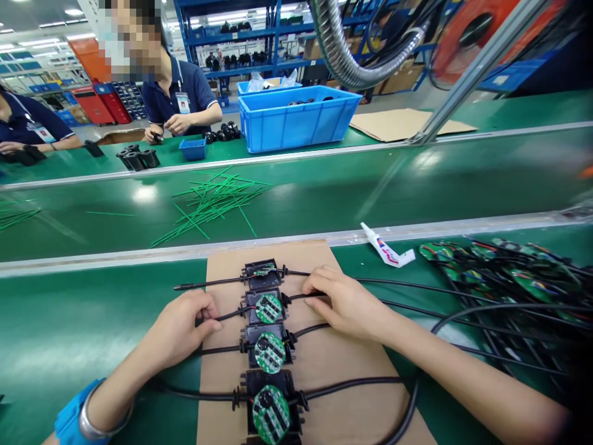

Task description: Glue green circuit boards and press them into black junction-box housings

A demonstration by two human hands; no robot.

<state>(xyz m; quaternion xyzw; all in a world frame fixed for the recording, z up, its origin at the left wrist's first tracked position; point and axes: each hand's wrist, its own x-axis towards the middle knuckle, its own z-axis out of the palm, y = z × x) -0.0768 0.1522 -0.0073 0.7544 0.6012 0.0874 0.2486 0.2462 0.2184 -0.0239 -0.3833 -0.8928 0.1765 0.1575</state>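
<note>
Several black housings with round green circuit boards lie in a column on a cardboard sheet [319, 364], each with black cables running out to both sides. My left hand [183, 327] pinches the left cable of the second housing [265, 307]. My right hand [345, 303] rests on that housing's right cable, fingers curled over it. The top housing [262, 273] sits just beyond, the third housing [269, 349] and the nearest housing [271, 411] closer to me.
A pile of cabled green boards [500, 278] lies at the right, with a small white tube [384, 248] near it. Green sticks [213, 204] are scattered on the conveyor belt. Beyond stand a blue bin [296, 120] and two seated people at work.
</note>
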